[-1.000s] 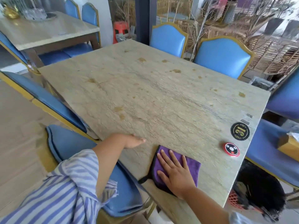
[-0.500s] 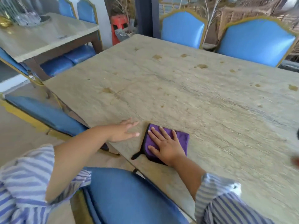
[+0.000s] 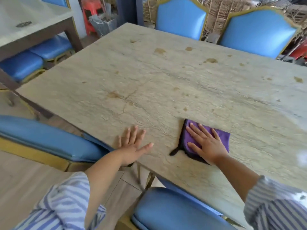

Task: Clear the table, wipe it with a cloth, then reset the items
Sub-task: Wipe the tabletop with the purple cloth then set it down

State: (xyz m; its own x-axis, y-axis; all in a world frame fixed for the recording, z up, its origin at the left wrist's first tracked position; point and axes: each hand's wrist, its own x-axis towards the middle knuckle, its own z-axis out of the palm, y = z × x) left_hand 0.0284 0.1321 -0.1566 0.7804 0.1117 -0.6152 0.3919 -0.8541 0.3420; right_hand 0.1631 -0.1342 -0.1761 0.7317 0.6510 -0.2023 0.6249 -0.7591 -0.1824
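Right hand (image 3: 207, 145) flat, fingers spread, on purple cloth (image 3: 222, 136) lying lengthwise along the bench (image 3: 166, 80) edge, loop pointing left; left hand (image 3: 132, 146) flat, fingers straight.

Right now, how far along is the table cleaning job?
Done, it seems: the part of the table in view carries only the purple cloth. In hand: the right hand presses the cloth flat near the close edge, while the left hand rests flat on the table. Left: brown stains on the far half are not yet wiped, and no items are set back.
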